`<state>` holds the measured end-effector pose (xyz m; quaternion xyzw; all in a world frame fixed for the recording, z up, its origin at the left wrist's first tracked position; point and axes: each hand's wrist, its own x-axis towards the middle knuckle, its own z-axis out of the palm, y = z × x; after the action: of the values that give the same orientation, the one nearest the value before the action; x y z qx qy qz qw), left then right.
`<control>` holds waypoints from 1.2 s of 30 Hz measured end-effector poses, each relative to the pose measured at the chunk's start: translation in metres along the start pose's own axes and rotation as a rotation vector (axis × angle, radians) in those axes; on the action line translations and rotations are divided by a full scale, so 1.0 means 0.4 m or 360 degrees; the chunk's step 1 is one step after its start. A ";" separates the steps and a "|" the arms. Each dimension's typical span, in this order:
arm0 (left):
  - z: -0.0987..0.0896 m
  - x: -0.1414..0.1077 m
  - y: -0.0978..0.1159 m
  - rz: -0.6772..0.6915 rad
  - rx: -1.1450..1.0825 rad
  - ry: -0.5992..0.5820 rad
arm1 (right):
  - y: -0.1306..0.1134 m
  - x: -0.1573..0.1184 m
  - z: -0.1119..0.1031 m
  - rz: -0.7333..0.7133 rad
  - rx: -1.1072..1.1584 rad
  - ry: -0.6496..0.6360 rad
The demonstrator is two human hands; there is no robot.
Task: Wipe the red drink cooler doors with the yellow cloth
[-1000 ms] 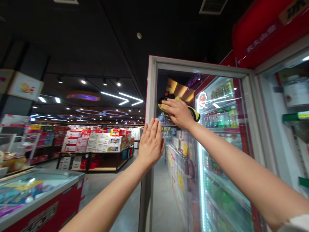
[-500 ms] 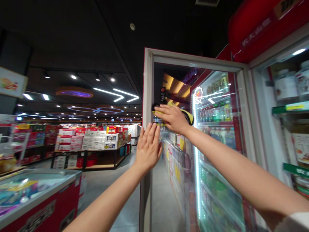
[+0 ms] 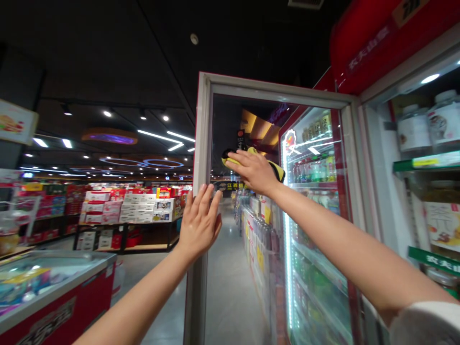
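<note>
Head cam: half a sec ago the cloth was tight up against the frame on the door's free side; now there's a strip of pane showing btwn them. R hand lies over the cloth, fingers nearly straight & a bit spread, cloth up against the upper pane; can't tell if my thumb pinches it. L hand is flat, fingers fanned, holding nothing, lying across the frame lower down. Frame also sits further L vs. the boxes behind, tho some of that may be head movement. Fridge is to my R, bottles inside. Imo that puts the cloth over a diff. patch, further in.
</note>
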<state>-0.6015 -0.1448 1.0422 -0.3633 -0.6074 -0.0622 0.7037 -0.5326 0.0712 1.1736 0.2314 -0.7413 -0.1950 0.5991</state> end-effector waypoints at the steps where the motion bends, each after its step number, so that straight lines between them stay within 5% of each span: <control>1: 0.001 0.000 -0.001 -0.0005 0.0000 -0.0002 | 0.021 -0.004 -0.007 0.0090 -0.0018 0.0041; 6: 0.005 -0.002 -0.001 -0.0036 0.0041 0.0002 | 0.060 -0.003 -0.020 0.0845 -0.0121 0.0280; 10: 0.008 0.016 0.027 0.0100 0.0157 0.0024 | -0.006 0.002 -0.005 0.0574 -0.0081 0.0067; 13: 0.017 0.048 0.075 0.0157 0.0152 0.0002 | 0.012 -0.001 -0.016 0.0400 -0.0046 0.0000; 19: 0.053 0.108 0.178 0.0058 0.0063 -0.0175 | 0.092 -0.104 -0.039 0.1050 -0.0198 0.0303; 22: 0.072 0.157 0.197 -0.0008 0.0036 -0.0214 | 0.067 -0.136 -0.031 0.0838 -0.0214 0.0178; 26: 0.097 0.270 0.197 -0.0059 0.0015 -0.0144 | 0.103 -0.079 -0.054 0.0571 -0.0176 0.0112; 31: 0.119 0.371 0.196 -0.0088 -0.0016 -0.0052 | 0.202 -0.060 -0.094 0.0945 -0.0197 0.0380; 34: 0.123 0.373 0.199 -0.0066 -0.0030 -0.0058 | 0.181 -0.109 -0.083 0.1161 -0.0278 0.0574; 36: 0.123 0.365 0.200 -0.0036 -0.0031 -0.0066 | 0.159 -0.123 -0.073 0.1017 -0.0286 0.0546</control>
<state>-0.5619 -0.0059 1.1384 -0.3644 -0.6253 -0.0686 0.6866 -0.5022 0.1513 1.1765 -0.0359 -0.6449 -0.0210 0.7631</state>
